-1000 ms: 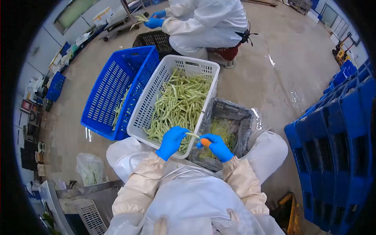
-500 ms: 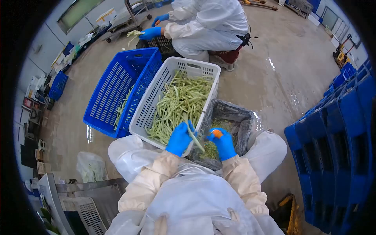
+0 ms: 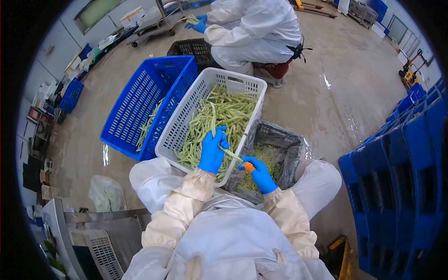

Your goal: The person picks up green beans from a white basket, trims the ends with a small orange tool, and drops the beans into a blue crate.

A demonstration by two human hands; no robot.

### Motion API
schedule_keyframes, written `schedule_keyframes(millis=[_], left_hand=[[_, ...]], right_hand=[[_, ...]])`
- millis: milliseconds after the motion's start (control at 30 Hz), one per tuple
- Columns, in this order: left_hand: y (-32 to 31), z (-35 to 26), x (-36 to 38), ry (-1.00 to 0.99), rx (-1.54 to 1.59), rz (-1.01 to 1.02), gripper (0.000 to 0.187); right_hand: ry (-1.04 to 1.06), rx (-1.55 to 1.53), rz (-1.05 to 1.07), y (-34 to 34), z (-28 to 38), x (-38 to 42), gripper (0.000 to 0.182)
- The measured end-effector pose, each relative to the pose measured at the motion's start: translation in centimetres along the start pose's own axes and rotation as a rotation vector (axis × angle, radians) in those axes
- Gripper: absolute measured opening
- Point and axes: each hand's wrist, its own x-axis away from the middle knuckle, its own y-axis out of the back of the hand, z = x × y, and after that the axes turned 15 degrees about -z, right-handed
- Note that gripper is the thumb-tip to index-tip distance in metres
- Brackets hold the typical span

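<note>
My left hand (image 3: 213,151), in a blue glove, is closed around green beans over the front of the white crate (image 3: 167,150). One green bean (image 3: 232,154) sticks out from it toward the right, and another (image 3: 213,120) points up past the fingers. The gloved right hand (image 3: 263,178) pinches the far tip of the right-pointing bean. An orange cover (image 3: 249,166) sits on one of its digits. Pale green beans (image 3: 219,109) fill much of the white crate. Below my right hand is a bin lined with dark plastic (image 3: 290,140), holding green trimmings (image 3: 267,158).
A blue crate (image 3: 122,112) with a few beans stands left of the white one. Across from me sits a person in white coveralls (image 3: 254,30), beside a black crate (image 3: 189,47). Blue pallets (image 3: 396,172) are stacked at right; a plastic bag (image 3: 107,193) lies at left.
My left hand has risen slightly, with a bean now pointing up from it. The right hand has moved left onto a bean's tip. The other person's hands have lifted from the black crate.
</note>
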Motion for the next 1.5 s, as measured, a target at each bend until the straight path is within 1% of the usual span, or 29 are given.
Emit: schedule_keyframes(millis=[100,167,200,267,400,467,600,667,700,767,800,867,900,933,967,1000,1033,1067,1100,1167,1233,1267,1300,1333,1367,1400,1433,1467,1500], left_hand=[[-0.1,-0.2,0.2,-0.001,-0.028,0.042,0.023],[-0.2,-0.3,0.5,0.042,-0.011,0.165,0.022],[-0.3,-0.4,0.6,0.044,-0.011,0.165,0.022],[-0.5,-0.7,0.9,0.014,-0.085,0.192,0.026],[0.0,-1.4,0.8,-0.005,-0.154,0.233,0.026],[0.2,-2.0,0.9,0.04,-0.183,0.3,0.026],[0.9,-2.2,0.5,0.113,-0.134,0.404,0.025],[1.0,-2.1,0.6,0.032,-0.194,0.352,0.023],[1.3,-1.9,0.6,0.033,-0.191,0.349,0.023],[2.3,-1.5,0.8,-0.11,-0.518,0.266,0.023],[2.7,-1.2,0.9,-0.14,-0.581,0.32,0.02],[3.4,0.5,1.9,-0.123,-0.587,0.33,0.019],[3.5,1.3,2.6,-0.108,-0.595,0.342,0.018],[3.4,2.0,3.3,-0.065,-0.51,0.271,0.018],[3.2,2.4,3.5,-0.059,-0.509,0.265,0.018],[3.0,2.7,3.8,-0.021,-0.434,0.142,0.018],[2.9,2.9,3.9,0.015,-0.355,0.018,0.019],[3.4,3.2,3.6,0.017,-0.357,0.064,0.022],[3.7,3.1,3.2,0.016,-0.349,0.053,0.022],[4.9,1.9,1.4,-0.095,-0.533,-0.049,0.024],[6.2,-2.8,-2.0,-0.398,-0.617,-0.077,0.024],[6.5,-6.1,-3.0,-0.52,-0.608,-0.137,0.024],[6.6,-10.4,-3.8,-0.646,-0.877,-0.344,0.022],[7.4,-13.9,-4.8,-0.536,-0.537,-0.306,0.022],[9.6,-16.4,-7.8,-0.744,-0.486,-0.348,0.02],[9.3,-18.0,-8.1,-0.682,-0.345,-0.511,0.021],[8.8,-19.6,-8.2,-0.618,-0.203,-0.67,0.023],[16.0,-19.8,-11.0,-0.614,-0.21,-0.682,0.023],[20.8,-18.3,-14.7,-0.767,-0.736,-0.472,0.026]], right_hand=[[0.017,0.065,0.044,0.3,-0.2,-0.2,0.026],[-0.236,-0.153,0.05,0.4,-0.6,-0.1,0.025],[-0.237,-0.153,0.049,0.4,-0.5,-0.1,0.025],[-0.337,-0.154,0.119,0.6,-0.3,0.0,0.027],[-0.343,-0.193,0.135,0.3,0.2,0.1,0.027],[-0.388,-0.263,0.174,0.1,0.7,0.2,0.027],[-0.391,-0.21,0.246,-0.1,0.3,0.3,0.027],[-0.338,-0.149,0.114,0.0,-0.6,-0.1,0.024],[-0.341,-0.146,0.115,0.1,-1.0,-0.3,0.024],[-0.28,-0.218,-0.221,0.6,-1.5,-0.9,0.02],[-0.283,-0.217,-0.224,1.5,-2.4,-1.4,0.02],[-0.302,-0.531,-0.289,3.6,-4.6,-2.6,0.019],[-0.305,-0.528,-0.292,3.7,-5.1,-2.9,0.019],[-0.312,-0.717,-0.211,3.6,-5.4,-3.2,0.017],[-0.32,-0.907,-0.128,3.3,-5.7,-3.2,0.016],[-0.327,-0.904,-0.13,2.1,-5.2,-2.6,0.016],[-0.307,-0.649,-0.1,0.1,-3.5,-1.4,0.017],[-0.283,-0.391,-0.065,-1.3,-1.9,-0.5,0.019],[-0.291,-0.382,-0.058,-2.0,-0.8,0.1,0.019],[-0.259,0.046,0.32,-3.0,0.0,0.9,0.02],[-0.317,0.011,0.307,-1.9,-0.6,0.2,0.024],[-0.23,0.094,0.155,-0.8,-1.0,-0.6,0.023],[-0.142,0.178,0.005,0.3,-1.5,-1.2,0.022],[-0.08,0.402,-0.134,1.8,-2.5,-1.8,0.018],[-0.013,0.625,-0.271,2.9,-3.3,-2.4,0.015],[-0.024,0.627,-0.263,3.3,-3.2,-2.6,0.015],[0.187,0.997,-0.358,3.5,-2.9,-2.6,0.014],[0.411,1.36,-0.444,3.3,-2.7,-2.6,0.015],[0.4,1.36,-0.435,3.0,-2.6,-2.6,0.015]])
